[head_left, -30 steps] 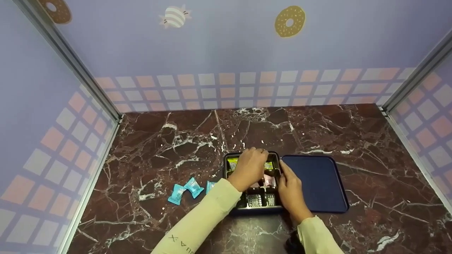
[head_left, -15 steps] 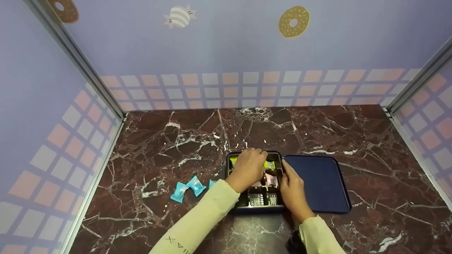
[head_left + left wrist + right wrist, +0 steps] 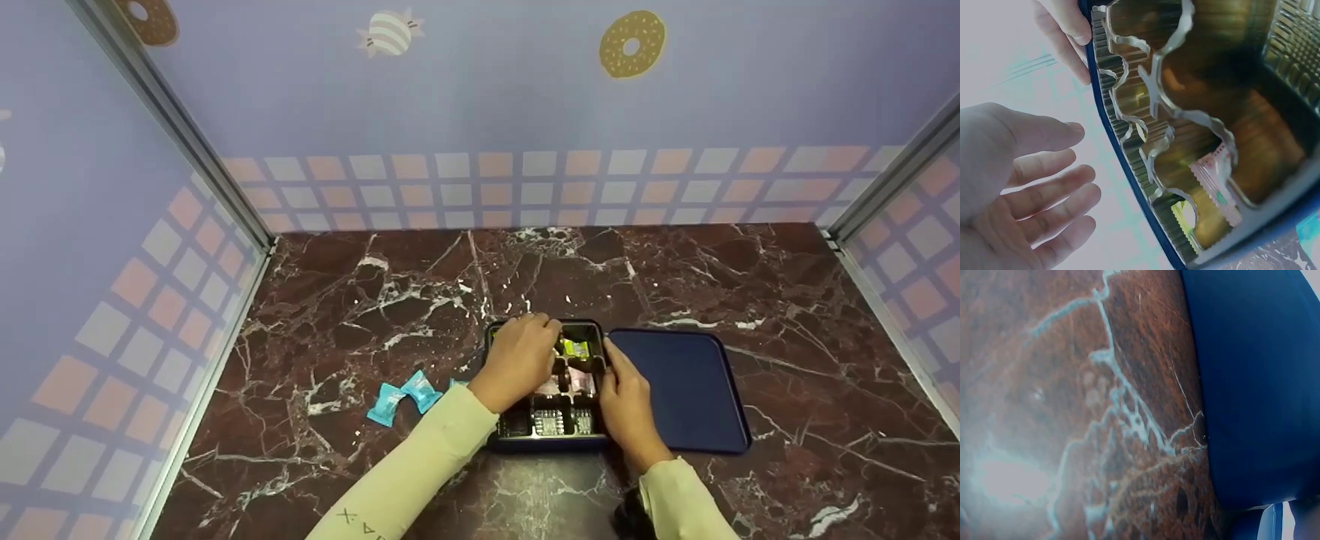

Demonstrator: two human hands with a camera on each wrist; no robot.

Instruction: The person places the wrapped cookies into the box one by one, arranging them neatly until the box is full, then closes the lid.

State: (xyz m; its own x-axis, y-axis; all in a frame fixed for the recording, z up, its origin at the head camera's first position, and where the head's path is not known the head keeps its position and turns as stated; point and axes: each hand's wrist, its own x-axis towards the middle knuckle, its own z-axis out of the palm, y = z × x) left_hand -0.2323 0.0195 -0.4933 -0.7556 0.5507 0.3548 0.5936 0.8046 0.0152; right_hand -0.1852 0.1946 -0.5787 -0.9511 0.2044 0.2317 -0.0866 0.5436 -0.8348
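A dark blue box (image 3: pixel 551 444) with a gold, divided inner tray stands on the marble-look table. My left hand (image 3: pixel 521 356) is over its back left part in the head view. The left wrist view shows that hand (image 3: pixel 1033 180) with loosely bent fingers spread apart and nothing between them. A yellow-green wrapped candy (image 3: pixel 576 349) lies in the back right compartment, a pink wrapped candy (image 3: pixel 580 380) in the one before it. My right hand (image 3: pixel 628 401) rests along the box's right side, its fingertips (image 3: pixel 1081 31) against the outer wall.
The flat dark blue lid (image 3: pixel 679 390) lies right of the box. On the left, two blue wrapped candies (image 3: pixel 385 405) lie close together, and a third blue candy (image 3: pixel 457 383) is partly behind the left sleeve. Patterned panels (image 3: pixel 480 90) enclose the table's back and sides.
My left hand has shifted slightly left over the box, uncovering more of the yellow-green candy at the back right. My right hand stays at the box's side. The head view has shifted slightly.
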